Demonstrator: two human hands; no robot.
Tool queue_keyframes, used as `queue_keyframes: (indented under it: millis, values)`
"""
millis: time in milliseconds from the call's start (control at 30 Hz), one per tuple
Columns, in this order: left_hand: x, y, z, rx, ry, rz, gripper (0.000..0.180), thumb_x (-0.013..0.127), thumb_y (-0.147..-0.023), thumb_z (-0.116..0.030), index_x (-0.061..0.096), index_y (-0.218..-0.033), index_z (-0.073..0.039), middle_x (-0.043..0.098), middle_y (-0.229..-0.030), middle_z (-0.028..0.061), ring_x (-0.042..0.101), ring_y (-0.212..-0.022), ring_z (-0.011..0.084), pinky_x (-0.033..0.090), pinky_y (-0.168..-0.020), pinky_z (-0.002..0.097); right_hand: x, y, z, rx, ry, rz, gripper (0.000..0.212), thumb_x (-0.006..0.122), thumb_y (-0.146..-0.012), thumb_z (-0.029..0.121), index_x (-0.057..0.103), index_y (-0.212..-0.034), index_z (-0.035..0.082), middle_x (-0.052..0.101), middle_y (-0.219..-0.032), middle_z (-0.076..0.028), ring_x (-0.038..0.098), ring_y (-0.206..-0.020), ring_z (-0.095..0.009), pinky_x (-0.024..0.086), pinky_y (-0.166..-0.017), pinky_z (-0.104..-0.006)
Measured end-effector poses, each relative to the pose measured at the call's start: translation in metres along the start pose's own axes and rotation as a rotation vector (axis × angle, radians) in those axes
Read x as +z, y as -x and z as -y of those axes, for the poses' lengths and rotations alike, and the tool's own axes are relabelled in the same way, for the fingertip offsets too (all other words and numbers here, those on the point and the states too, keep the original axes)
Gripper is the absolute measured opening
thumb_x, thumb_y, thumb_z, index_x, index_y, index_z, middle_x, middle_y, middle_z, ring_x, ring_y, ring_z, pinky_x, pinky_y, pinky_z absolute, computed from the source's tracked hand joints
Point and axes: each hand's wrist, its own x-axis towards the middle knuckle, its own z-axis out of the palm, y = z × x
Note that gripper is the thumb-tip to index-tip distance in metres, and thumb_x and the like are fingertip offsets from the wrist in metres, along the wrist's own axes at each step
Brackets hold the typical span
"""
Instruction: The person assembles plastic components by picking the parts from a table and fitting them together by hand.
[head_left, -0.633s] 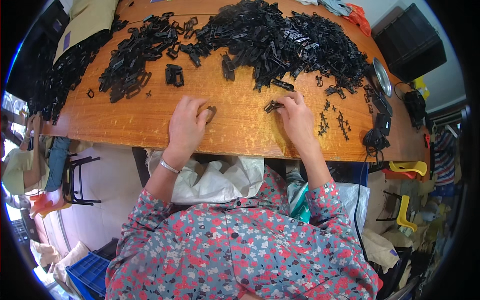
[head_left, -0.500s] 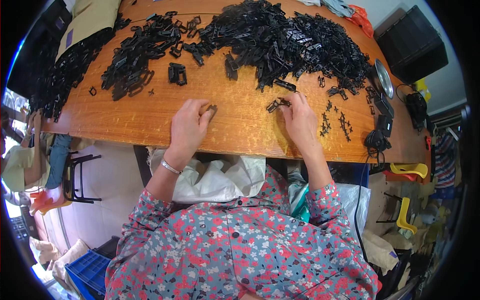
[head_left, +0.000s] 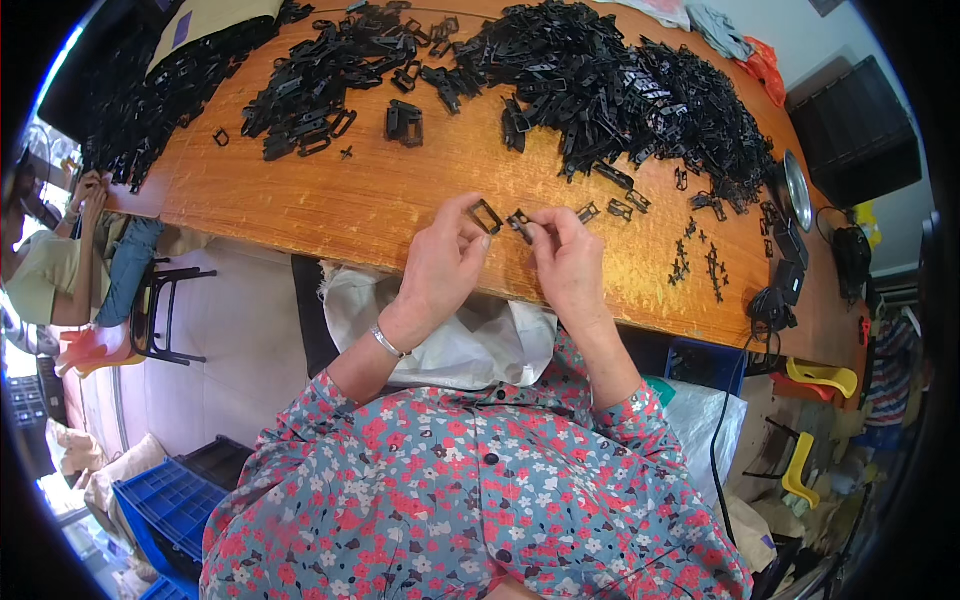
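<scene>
My left hand (head_left: 441,262) is closed, pinching a black rectangular plastic frame (head_left: 486,217) between thumb and fingers. Close beside it, my right hand (head_left: 568,258) grips a smaller black plastic piece (head_left: 518,222) with its fingertips. The two parts face each other above the table, with a small gap between them. Several small black clips (head_left: 620,209) lie just beyond my right hand. Further right are tiny cross-shaped black parts (head_left: 713,268) in loose rows.
Large heaps of black plastic parts (head_left: 570,80) cover the far side of the wooden table (head_left: 330,205). A round metal dish (head_left: 796,190), black adapters with cables (head_left: 775,308) and a black crate (head_left: 850,120) stand at right. Another person's hands (head_left: 90,190) are at the far left.
My hands have come together from further apart, each bringing its black part. The right hand has lifted its small piece from beside the clips. The whole view has shifted slightly.
</scene>
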Motion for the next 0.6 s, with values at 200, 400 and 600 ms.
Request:
queue_keyframes:
  millis: [200,400,600]
  values:
    - [-0.006,-0.005,0.010,-0.037,0.058,-0.017,0.050,0.064,-0.098,-0.002,0.047,-0.145,0.003,0.067,-0.091,0.0049,0.062,-0.075,0.0084,0.051,-0.067,0.0257,0.028,-0.020,-0.002,-0.447,0.267,-0.128,0.010,0.073,-0.091,0.006,0.068,-0.099,0.003,0.069,-0.096,-0.018,0.069,-0.081,-0.040,0.055,-0.070,-0.0484]
    - [-0.008,-0.005,0.015,-0.060,0.095,0.002,0.049,0.062,-0.099,0.000,0.047,-0.146,0.004,0.065,-0.091,0.0034,0.060,-0.075,0.0064,0.050,-0.067,0.0233,0.035,-0.024,0.006,-0.407,0.517,-0.010,0.011,0.071,-0.093,0.011,0.065,-0.100,0.005,0.065,-0.095,-0.017,0.070,-0.080,-0.041,0.055,-0.068,-0.0505]
    - [-0.010,-0.013,0.019,-0.129,0.174,0.036,0.050,0.061,-0.101,-0.002,0.045,-0.148,0.004,0.063,-0.096,0.0040,0.063,-0.076,0.0077,0.055,-0.068,0.0237,0.036,-0.034,0.004,-0.424,0.588,0.079,0.010,0.071,-0.092,0.011,0.065,-0.095,0.003,0.065,-0.094,-0.018,0.070,-0.075,-0.041,0.056,-0.067,-0.0506]
